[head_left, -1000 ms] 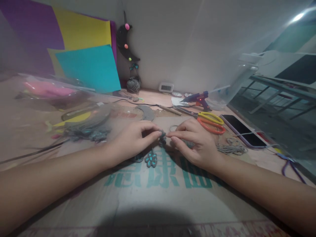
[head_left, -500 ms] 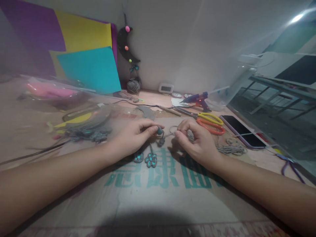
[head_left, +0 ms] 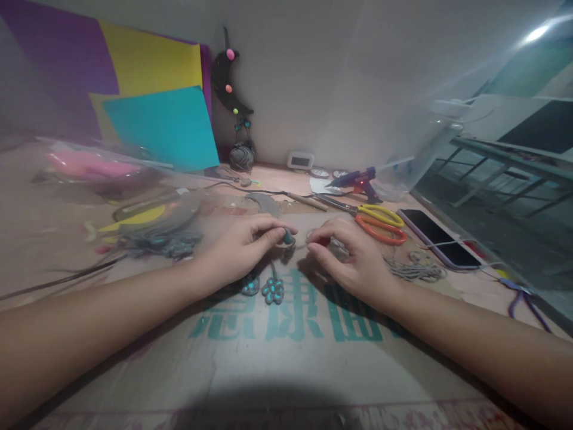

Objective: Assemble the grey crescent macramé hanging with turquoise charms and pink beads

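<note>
My left hand [head_left: 244,248] pinches a small teal bead [head_left: 289,238] wrapped in grey cord, thumb and forefinger closed on it. My right hand [head_left: 347,254] sits just to the right, fingers curled and pinching the grey cord [head_left: 308,243] that runs from the bead. Below the hands lie two finished cord flowers with teal beads [head_left: 267,289] on the cardboard sheet [head_left: 286,346] with green printed characters. More loose grey cord [head_left: 418,270] trails to the right of my right hand.
Orange and yellow scissors [head_left: 380,222], a blue glue gun [head_left: 358,179] and a dark phone [head_left: 436,236] lie at the right. Coloured paper sheets [head_left: 156,113] lean on the back wall. A grey yarn ball [head_left: 242,156] and plastic bags with craft pieces [head_left: 147,224] sit at the left.
My right hand pulled away from the bead, drawing the cord to the right, then moved back closer. My left hand kept its pinch and lifted the bead slightly.
</note>
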The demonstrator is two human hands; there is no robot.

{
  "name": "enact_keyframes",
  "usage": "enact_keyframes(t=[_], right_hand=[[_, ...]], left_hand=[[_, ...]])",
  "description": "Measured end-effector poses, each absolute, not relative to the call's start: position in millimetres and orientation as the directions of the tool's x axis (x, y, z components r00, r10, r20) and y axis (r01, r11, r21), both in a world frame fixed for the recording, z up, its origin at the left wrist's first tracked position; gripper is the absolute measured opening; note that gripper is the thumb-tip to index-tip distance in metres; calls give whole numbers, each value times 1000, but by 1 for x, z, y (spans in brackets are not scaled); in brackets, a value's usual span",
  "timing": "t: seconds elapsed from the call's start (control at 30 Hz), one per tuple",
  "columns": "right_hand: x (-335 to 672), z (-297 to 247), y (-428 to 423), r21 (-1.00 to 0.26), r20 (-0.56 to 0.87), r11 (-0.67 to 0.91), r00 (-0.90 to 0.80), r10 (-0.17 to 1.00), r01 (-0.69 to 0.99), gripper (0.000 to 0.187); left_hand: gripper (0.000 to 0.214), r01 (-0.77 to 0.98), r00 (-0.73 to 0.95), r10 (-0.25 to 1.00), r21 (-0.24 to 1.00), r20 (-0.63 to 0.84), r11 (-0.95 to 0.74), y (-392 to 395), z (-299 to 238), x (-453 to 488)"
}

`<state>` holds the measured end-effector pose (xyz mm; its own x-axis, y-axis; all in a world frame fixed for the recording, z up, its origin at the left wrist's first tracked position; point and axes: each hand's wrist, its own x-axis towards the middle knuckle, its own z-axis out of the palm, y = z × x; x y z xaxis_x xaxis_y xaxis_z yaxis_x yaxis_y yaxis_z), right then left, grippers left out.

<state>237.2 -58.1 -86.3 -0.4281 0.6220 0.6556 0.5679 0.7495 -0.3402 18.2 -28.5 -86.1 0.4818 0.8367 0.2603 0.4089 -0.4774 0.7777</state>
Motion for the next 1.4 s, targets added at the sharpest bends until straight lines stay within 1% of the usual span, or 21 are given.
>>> enact_keyframes(t=[0.13,0.23,0.53,0.6,0.67,0.8,0.93,1.1,1.27,1.4], right_hand=[[238,-85,-59,-264,680,794,-477,556,548,10],[239,-86,-60,-219,681,803,-503,533,555,15],[239,-88,-59,-204,682,799,-504,530,565,15],[239,-87,-60,-221,673,802,-508,537,555,12],[238,-85,-61,-262,662,799,-501,557,541,9],[238,-84,-62,-321,654,782,-472,591,535,14],[238,-87,-60,-329,669,776,-447,593,538,15],[237,-89,-60,-327,685,754,-408,604,569,10],[237,-87,-61,-319,675,763,-430,599,563,9],[236,-86,-60,-311,667,771,-451,594,555,5]], left_hand=[[31,410,491,831,772,261,-485,-30,-85,18],[30,410,501,824,767,264,-494,-31,-85,18],[30,412,506,820,761,266,-501,-30,-86,17],[30,406,510,817,762,268,-504,-30,-86,17],[30,403,512,817,766,266,-502,-30,-85,17],[31,409,497,826,768,265,-492,-31,-84,18],[31,401,490,832,781,260,-479,-31,-85,18],[30,411,492,834,779,247,-474,-30,-86,17],[30,395,498,827,781,260,-483,-29,-86,18],[30,387,505,820,780,267,-492,-29,-87,18]])
